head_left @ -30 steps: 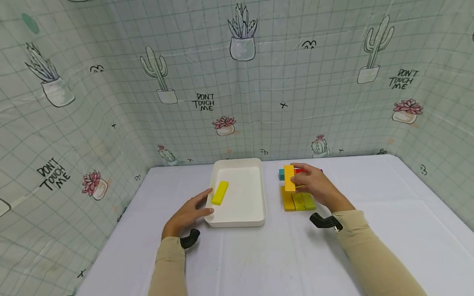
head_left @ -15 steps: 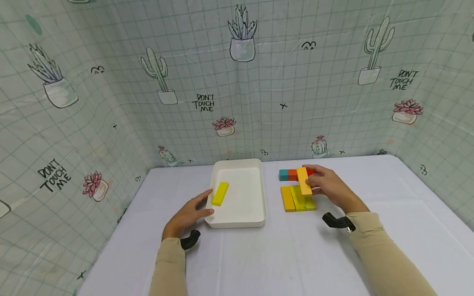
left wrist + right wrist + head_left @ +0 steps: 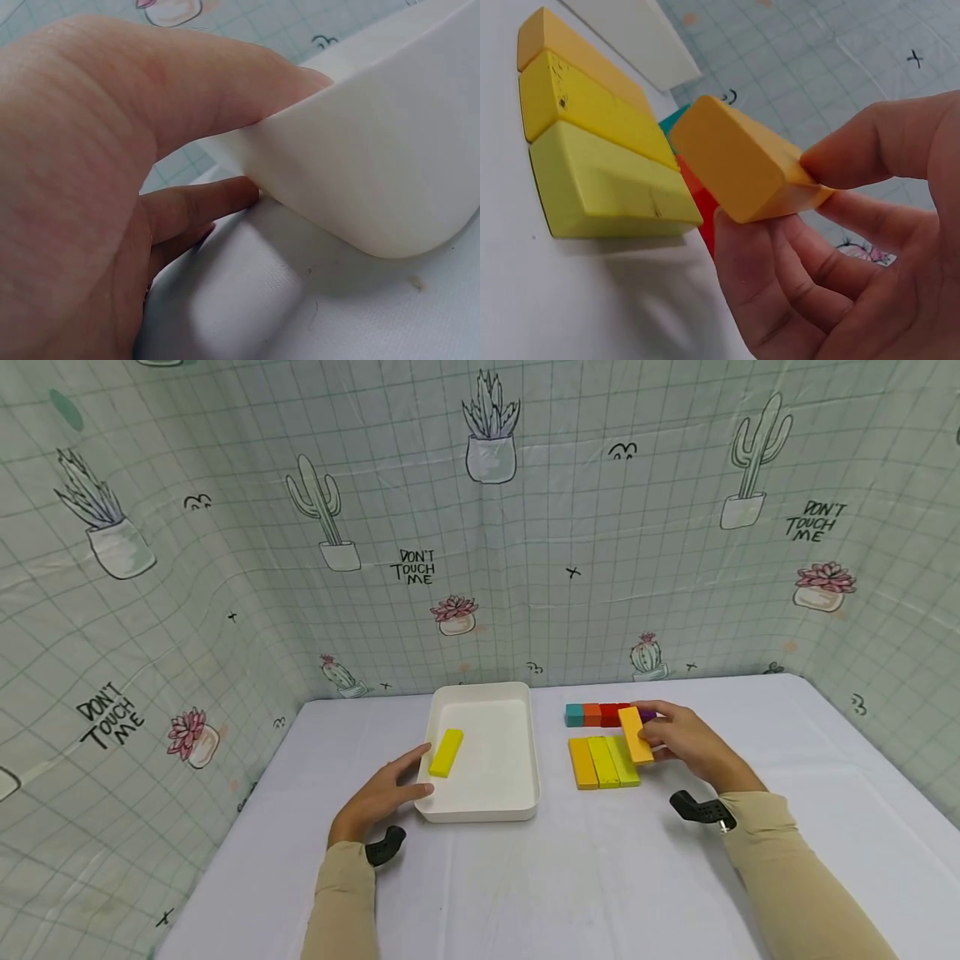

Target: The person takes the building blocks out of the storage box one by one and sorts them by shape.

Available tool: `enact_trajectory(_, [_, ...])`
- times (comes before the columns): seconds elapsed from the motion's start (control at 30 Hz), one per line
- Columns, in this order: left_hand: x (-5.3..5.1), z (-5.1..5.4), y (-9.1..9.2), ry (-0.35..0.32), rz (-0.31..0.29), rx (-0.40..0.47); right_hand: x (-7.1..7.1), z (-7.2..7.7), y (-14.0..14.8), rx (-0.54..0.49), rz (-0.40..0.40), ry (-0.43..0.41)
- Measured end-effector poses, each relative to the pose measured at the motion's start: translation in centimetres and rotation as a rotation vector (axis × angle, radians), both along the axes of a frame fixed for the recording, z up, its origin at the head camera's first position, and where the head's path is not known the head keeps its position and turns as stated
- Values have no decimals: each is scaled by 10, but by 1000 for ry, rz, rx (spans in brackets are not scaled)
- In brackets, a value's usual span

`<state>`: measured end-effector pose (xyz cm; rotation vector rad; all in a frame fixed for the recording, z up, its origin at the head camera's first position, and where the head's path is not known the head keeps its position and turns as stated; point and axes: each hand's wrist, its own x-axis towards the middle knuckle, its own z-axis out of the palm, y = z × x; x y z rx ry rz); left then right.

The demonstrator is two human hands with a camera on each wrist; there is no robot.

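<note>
In the head view my right hand (image 3: 686, 739) pinches a yellow-orange block (image 3: 635, 735) between thumb and fingers, tilted, above the table. Just left of it is a side-by-side row of an orange block (image 3: 582, 763), a yellow block (image 3: 603, 762) and a yellow-green block (image 3: 623, 761). The right wrist view shows the held block (image 3: 735, 161) apart from that row. My left hand (image 3: 381, 793) holds the left side of a white tray (image 3: 487, 814), its thumb over the rim and fingers against the outer wall. A bright yellow block (image 3: 446, 752) lies inside the tray.
Behind the row stands a line of coloured blocks: teal (image 3: 574, 715), orange-red (image 3: 592, 715), red (image 3: 610, 715) and purple (image 3: 648, 715), partly hidden by the right hand. A white cloth covers the table (image 3: 525, 893). A printed curtain (image 3: 480, 543) rises behind it.
My right hand has carried the yellow-orange block rightward and slightly nearer, past the front row, uncovering the teal and red blocks behind. The left hand and tray have stayed put.
</note>
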<state>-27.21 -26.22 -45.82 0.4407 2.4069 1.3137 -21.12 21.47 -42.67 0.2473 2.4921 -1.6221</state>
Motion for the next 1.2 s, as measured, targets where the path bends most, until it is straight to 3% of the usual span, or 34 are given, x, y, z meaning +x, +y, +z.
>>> enact_trajectory(0.37, [0, -1, 1, -13, 11, -7, 1, -9, 5, 79, -12, -52])
enact_trajectory(0.83, [-1, -2, 1, -11, 13, 6, 3, -18, 9, 96, -11, -88])
enact_trajectory(1.2, [0, 0, 1, -15, 15, -1, 2, -22, 8, 121, 1, -77])
